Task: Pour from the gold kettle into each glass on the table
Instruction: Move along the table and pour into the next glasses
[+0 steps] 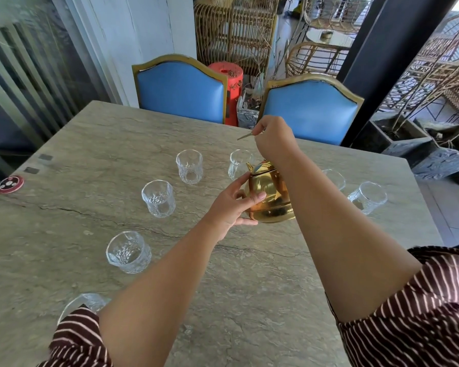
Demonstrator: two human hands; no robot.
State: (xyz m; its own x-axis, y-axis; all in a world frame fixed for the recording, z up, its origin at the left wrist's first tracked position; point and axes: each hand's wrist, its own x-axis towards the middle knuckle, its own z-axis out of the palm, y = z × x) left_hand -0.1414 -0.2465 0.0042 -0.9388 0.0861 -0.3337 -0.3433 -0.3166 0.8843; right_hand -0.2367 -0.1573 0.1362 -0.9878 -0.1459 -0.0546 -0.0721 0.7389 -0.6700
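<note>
Stone table (64, 260): left hand (229, 207) steadies gold kettle (269, 197); right hand (273, 139) raised, pinching handle.

kettle (269, 197): shiny gold
glasses (158, 198): clear, cut diamond pattern
table (96, 144): grey-beige stone, dark crack lines
chairs (182, 90): blue padding, gold frames
sleeves (419, 308): dark brown, thin white stripes
coaster (10, 184): red and black, white marks
stool (229, 78): red-orange

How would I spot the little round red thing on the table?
Start at the grey stone table and follow its left edge away from the person. There lies a flat round red coaster with white marks, beside two small dark squares. It is the only red item among the clear glasses.
</note>
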